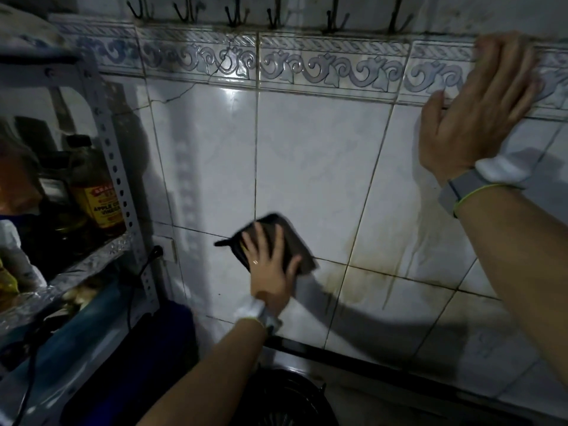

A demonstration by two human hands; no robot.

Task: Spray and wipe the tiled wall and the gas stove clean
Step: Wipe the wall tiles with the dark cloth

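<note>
Pressing a dark cloth (pixel 302 255) flat on the tiled wall (pixel 313 155) with the left hand (pixel 270 265), fingers spread straight, low beside a metal rack (pixel 121 167). Resting the right hand (pixel 479 112), palm open and fingers straight, high on the blue-patterned border tiles (pixel 322 66). Showing brown drip stains (pixel 362 267) just right of the cloth.

The bottle (pixel 98 192) label reads "APPLE", then partly hidden "VINEGA".
</note>
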